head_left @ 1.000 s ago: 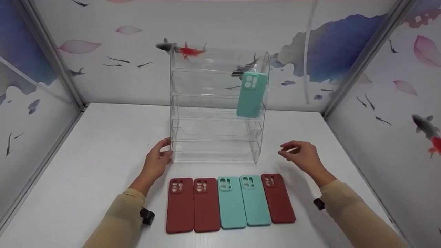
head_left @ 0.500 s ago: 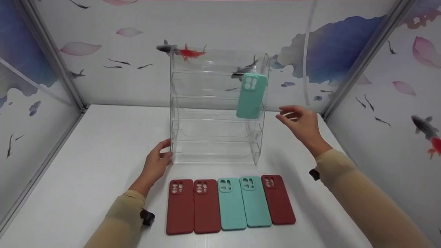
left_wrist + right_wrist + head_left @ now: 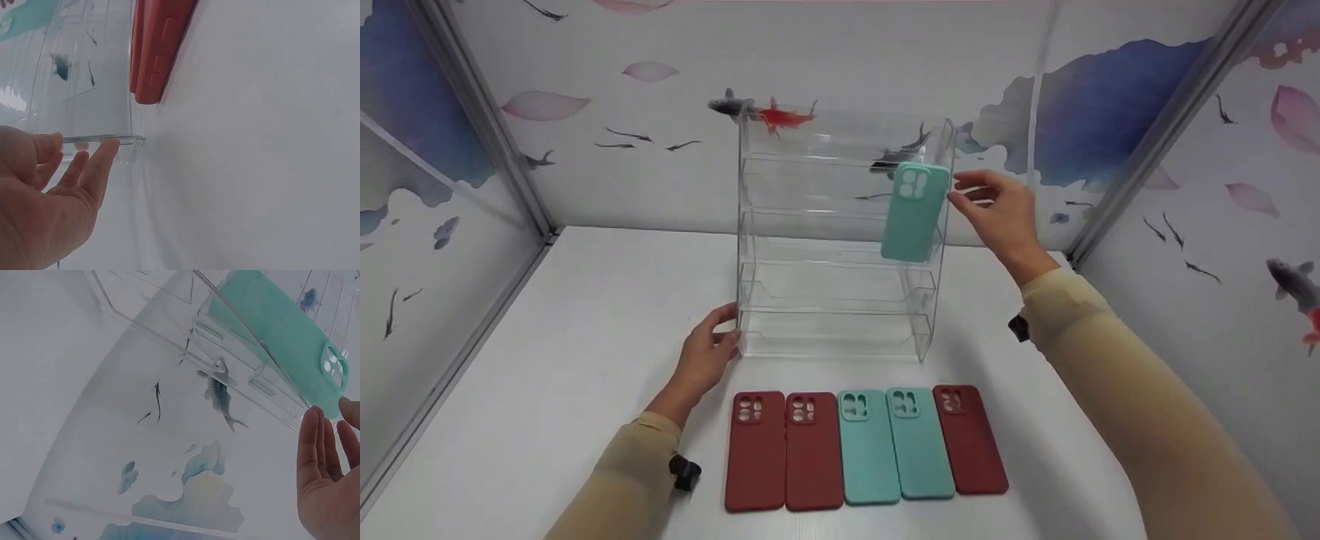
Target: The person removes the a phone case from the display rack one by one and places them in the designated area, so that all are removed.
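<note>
A clear tiered acrylic rack (image 3: 840,330) stands upright on the table. One mint-green phone case (image 3: 915,214) leans on its upper tiers, at the right end. My left hand (image 3: 706,360) touches the rack's lower left side panel with its fingertips, and in the left wrist view the fingers (image 3: 100,169) meet that panel's edge. Beside the upper right side panel, my right hand (image 3: 1001,214) has its fingertips at the panel's edge, close to the mint case; it holds no case. In the right wrist view its fingers (image 3: 311,444) look fairly straight.
In front of the rack several phone cases lie in a row: two red ones on the left (image 3: 755,457), two mint ones in the middle (image 3: 871,457), and a red one on the right (image 3: 976,450). Patterned walls (image 3: 607,180) enclose the white table (image 3: 607,285).
My right hand has risen from beside the rack's lower right and moved left to its upper right side. My left hand stays at the lower left panel. The cases have not moved.
</note>
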`<state>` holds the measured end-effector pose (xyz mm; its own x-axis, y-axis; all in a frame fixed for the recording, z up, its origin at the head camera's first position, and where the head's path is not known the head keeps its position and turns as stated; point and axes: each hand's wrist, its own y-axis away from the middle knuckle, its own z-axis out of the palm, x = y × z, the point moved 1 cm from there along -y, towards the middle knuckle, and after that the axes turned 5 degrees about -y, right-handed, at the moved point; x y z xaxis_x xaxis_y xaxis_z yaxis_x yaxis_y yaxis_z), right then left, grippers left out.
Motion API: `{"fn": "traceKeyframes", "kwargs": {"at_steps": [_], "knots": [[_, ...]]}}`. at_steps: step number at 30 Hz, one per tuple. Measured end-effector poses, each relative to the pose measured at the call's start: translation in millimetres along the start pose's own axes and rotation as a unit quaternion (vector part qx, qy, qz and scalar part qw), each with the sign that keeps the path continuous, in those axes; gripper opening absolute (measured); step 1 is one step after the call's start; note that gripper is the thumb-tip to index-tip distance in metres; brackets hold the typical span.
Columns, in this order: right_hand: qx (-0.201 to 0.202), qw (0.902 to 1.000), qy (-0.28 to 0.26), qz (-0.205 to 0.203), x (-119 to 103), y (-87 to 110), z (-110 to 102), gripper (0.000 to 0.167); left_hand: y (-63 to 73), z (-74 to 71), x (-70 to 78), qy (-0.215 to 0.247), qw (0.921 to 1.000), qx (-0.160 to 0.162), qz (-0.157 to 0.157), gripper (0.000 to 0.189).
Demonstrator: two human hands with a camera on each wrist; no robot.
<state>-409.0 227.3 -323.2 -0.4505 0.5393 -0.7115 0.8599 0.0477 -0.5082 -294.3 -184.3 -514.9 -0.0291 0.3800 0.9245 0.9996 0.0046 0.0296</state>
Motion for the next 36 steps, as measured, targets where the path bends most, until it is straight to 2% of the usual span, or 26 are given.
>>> {"fn": "traceKeyframes", "kwargs": {"at_steps": [7,11,16,27,32,36], "knots": [[-0.005,0.9997,0.021,-0.014,-4.9,-19.7,4.4,0.034,-1.7,-0.4,0.0,0.003,1.0,-0.002,0.005,0.052],[-0.009,0.9993,0.036,-0.011,-5.5,-22.2,4.9,0.03,-2.1,0.1,1.1,0.005,0.9999,-0.003,0.009,0.051],[-0.001,0.9993,0.029,-0.022,-6.9,-19.1,4.4,0.024,-2.0,-0.4,0.4,0.001,0.9999,-0.002,0.014,0.051],[0.005,0.9976,-0.042,-0.054,-14.2,-7.8,1.6,0.021,-0.3,0.2,-3.3,0.006,0.9999,-0.001,0.013,0.051],[0.027,0.9931,-0.093,-0.066,-34.3,3.8,-5.2,0.023,-1.0,0.6,-2.9,-0.004,1.0,-0.003,0.006,0.051],[0.04,0.9895,-0.122,-0.068,-39.8,8.7,-12.9,0.024,-1.7,-0.3,-0.8,-0.01,0.9999,-0.002,0.003,0.051]]}}
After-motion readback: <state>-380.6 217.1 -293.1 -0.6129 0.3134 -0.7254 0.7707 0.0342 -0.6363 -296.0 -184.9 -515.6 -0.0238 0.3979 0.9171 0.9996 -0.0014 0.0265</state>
